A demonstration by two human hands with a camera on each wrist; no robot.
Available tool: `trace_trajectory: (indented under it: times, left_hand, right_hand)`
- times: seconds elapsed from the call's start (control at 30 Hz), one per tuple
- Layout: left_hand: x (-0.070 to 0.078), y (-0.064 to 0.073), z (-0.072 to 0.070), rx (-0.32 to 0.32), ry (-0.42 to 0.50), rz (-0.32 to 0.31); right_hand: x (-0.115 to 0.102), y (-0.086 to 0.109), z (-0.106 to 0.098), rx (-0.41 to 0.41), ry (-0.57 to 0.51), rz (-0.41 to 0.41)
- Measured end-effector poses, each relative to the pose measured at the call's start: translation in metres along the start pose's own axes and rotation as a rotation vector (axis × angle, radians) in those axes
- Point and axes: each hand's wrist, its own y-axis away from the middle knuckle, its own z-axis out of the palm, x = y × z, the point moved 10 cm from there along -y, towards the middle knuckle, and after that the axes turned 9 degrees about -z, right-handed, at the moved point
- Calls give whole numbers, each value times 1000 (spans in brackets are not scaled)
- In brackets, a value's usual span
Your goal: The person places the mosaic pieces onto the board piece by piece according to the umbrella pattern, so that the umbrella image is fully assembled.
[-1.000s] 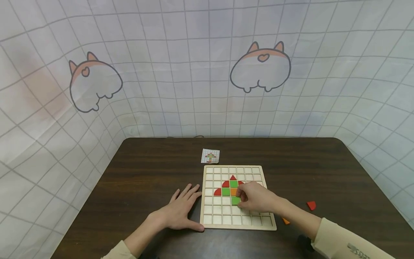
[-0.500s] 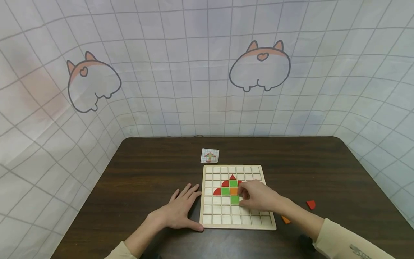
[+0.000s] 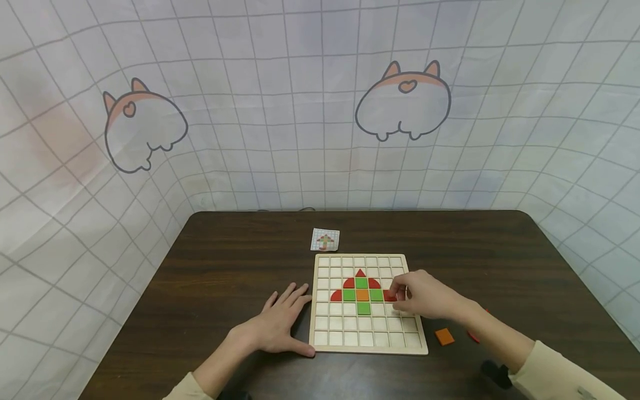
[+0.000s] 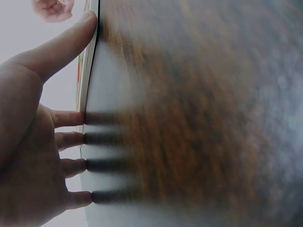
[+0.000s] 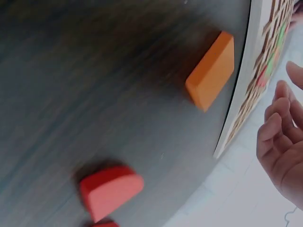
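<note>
A wooden grid board (image 3: 350,340) lies on the table, with red, green and orange tiles set in its cells. Along its left side my left hand (image 3: 280,325) rests with fingers spread; its thumb tip touches the board's edge near the front left corner. My right hand (image 3: 425,294) is over the board's right side, its bent fingertips at a red rounded tile (image 3: 388,295) beside a green square tile (image 3: 376,295). The fingers partly hide that red tile. In the right wrist view, the right hand's (image 5: 286,137) thumb is apart from its loosely bent fingers, with no tile visible between them.
An orange square tile (image 3: 444,336) lies on the table right of the board. Beyond it lie red tiles (image 5: 111,189), partly under the right forearm in the head view. A small printed pattern card (image 3: 325,240) is behind the board. White gridded cloth (image 3: 320,139) surrounds the table.
My right hand has moved right from the middle tiles, uncovering a green square, a red rounded tile and the loose orange tile. The left hand has stayed still.
</note>
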Motion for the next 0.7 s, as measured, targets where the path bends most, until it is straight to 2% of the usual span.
trace_trajectory:
  times: [0.17,0.4,0.7]
  left_hand:
    - [-1,-1,1,2,-5,3]
    - [0,-1,1,5,-6,1]
    - [0,0,0,7,-3,-9]
  right_hand:
    - [5,9,-5,-30,-15,0]
    - [18,23,-12,-64,-66,59]
    - [26,44,-17,-109,-78,99]
